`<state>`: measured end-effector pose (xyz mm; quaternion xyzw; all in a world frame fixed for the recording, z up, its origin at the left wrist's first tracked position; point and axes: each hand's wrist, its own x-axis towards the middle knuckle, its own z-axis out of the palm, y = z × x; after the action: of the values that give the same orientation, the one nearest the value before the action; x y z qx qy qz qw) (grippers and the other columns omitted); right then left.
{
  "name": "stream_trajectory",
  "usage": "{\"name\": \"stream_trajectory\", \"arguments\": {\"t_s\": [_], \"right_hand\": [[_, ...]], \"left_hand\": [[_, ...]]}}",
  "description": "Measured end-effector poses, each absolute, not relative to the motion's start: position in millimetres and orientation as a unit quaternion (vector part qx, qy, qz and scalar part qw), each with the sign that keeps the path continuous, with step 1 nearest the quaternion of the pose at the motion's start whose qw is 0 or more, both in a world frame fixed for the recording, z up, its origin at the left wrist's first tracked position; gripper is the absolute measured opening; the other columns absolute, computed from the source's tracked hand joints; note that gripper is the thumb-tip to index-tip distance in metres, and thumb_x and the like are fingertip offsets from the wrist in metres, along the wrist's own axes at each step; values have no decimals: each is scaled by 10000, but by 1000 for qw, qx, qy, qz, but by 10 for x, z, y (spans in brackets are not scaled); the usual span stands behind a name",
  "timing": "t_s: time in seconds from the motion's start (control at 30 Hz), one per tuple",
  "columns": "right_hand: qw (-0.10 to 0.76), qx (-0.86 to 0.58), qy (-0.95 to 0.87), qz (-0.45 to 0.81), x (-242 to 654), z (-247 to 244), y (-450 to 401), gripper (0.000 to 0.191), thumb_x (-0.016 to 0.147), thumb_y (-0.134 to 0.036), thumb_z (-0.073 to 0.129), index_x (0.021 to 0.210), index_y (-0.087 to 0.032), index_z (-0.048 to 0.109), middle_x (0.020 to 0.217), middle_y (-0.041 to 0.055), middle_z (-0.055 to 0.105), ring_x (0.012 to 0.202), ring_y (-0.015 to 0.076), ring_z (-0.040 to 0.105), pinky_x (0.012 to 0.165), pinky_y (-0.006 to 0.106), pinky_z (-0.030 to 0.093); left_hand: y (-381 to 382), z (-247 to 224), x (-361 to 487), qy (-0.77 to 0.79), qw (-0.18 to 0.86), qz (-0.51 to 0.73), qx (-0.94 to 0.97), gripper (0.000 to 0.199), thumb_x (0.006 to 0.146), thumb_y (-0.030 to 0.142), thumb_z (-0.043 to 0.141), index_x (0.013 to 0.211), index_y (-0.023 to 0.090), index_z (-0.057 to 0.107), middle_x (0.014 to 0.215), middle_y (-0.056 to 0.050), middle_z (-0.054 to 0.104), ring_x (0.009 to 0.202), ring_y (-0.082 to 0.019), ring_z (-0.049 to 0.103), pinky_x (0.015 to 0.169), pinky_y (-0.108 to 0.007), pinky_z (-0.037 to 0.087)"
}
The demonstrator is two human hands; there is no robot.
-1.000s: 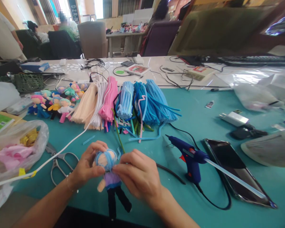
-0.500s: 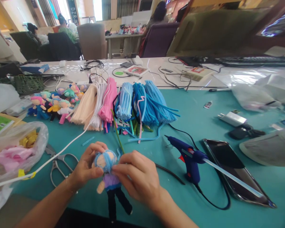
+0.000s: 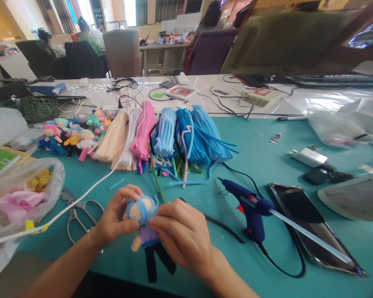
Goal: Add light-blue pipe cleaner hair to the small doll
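A small doll (image 3: 149, 236) made of fuzzy pipe cleaner is held between my hands, low over the table. It has blue hair, a peach face, a purple top and black legs. My left hand (image 3: 121, 217) grips the head from the left, thumb across its front. My right hand (image 3: 183, 231) pinches at the blue hair by the head's lower right side; its fingertips partly hide that spot. Scissors (image 3: 79, 209) lie just left of my left hand. To the right of my right hand rests a blue glue gun (image 3: 247, 207) with a clear glue stick in it.
Bundles of pipe cleaners (image 3: 164, 132) stand in a row beyond my hands, with several finished dolls (image 3: 70, 136) at their left. A white cable (image 3: 81, 196) crosses the left side. A phone (image 3: 311, 223) lies right; a plastic bag (image 3: 54, 178) sits left.
The doll has tilted slightly, its legs shifting a little right and up. Both hands keep their hold on it, and the view has moved slightly.
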<state>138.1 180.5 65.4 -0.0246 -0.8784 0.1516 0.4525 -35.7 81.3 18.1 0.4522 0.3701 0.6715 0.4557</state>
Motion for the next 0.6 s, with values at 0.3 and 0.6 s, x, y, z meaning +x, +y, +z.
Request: {"name": "stream_trajectory", "arguments": {"t_s": [0.3, 0.6], "right_hand": [[441, -23, -881, 167, 1386, 637, 1820, 181, 992, -117, 496, 931, -169, 658, 776, 44, 666, 572, 141, 481, 524, 283, 413], [435, -14, -885, 163, 1398, 644, 1819, 237, 1000, -133, 493, 894, -159, 703, 748, 38, 659, 563, 141, 464, 513, 290, 386]], "left_hand": [[811, 205, -358, 380, 466, 671, 434, 353, 736, 365, 838, 1046, 289, 686, 1082, -40, 559, 891, -185, 588, 739, -273, 475], [821, 243, -357, 372, 483, 667, 429, 356, 725, 354, 849, 1029, 278, 682, 1063, -37, 564, 878, -177, 592, 727, -269, 483]]}}
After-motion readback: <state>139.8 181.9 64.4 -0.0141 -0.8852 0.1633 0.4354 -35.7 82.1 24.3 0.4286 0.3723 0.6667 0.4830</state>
